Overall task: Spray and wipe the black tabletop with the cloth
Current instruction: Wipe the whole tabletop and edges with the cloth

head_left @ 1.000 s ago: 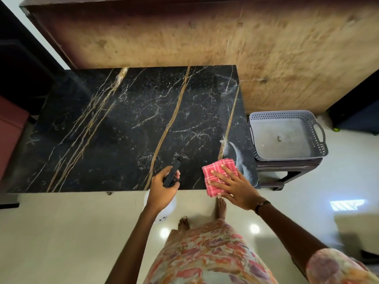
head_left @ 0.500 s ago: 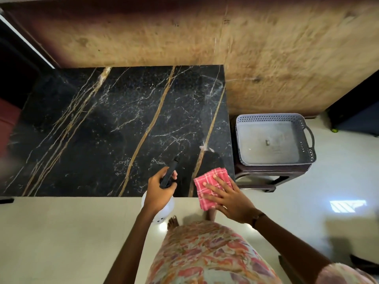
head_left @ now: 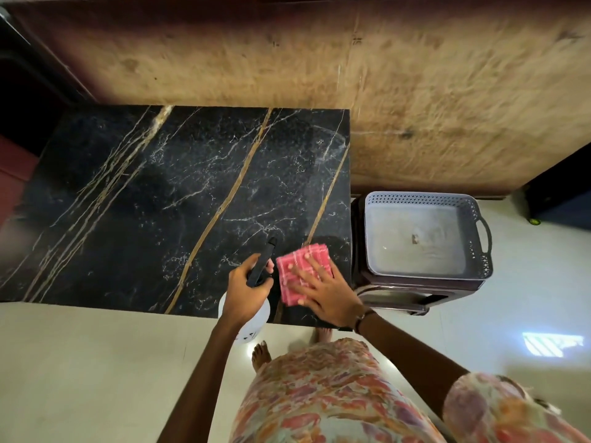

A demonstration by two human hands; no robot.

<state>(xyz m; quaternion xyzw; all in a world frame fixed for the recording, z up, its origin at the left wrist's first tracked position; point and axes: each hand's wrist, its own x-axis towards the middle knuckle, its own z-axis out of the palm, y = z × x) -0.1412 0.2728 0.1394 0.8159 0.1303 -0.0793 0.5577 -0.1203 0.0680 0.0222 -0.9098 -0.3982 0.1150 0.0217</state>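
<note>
The right hand (head_left: 326, 287) lies flat on the pink checked cloth (head_left: 299, 266), fingers straight and spread, pressing the folded cloth down on the black tabletop (head_left: 160, 199) near its front right corner; no finger curls round the fabric. The left hand (head_left: 248, 290) is clenched round the black head of the spray bottle (head_left: 252, 318), fingers wrapped over the top and the thumb side toward the cloth. The bottle's black nozzle points up and away over the marble, while its white body hangs below the fist, at the table's front edge; whether the body touches that edge cannot be told from this angle. The two hands sit just beside each other, apart. The tabletop shows gold and white veins running diagonally. Right of the table, a grey perforated basket (head_left: 473, 251) with a side handle rests on a dark stool (head_left: 399, 297). A wooden panel (head_left: 415, 91) stands behind the table.
</note>
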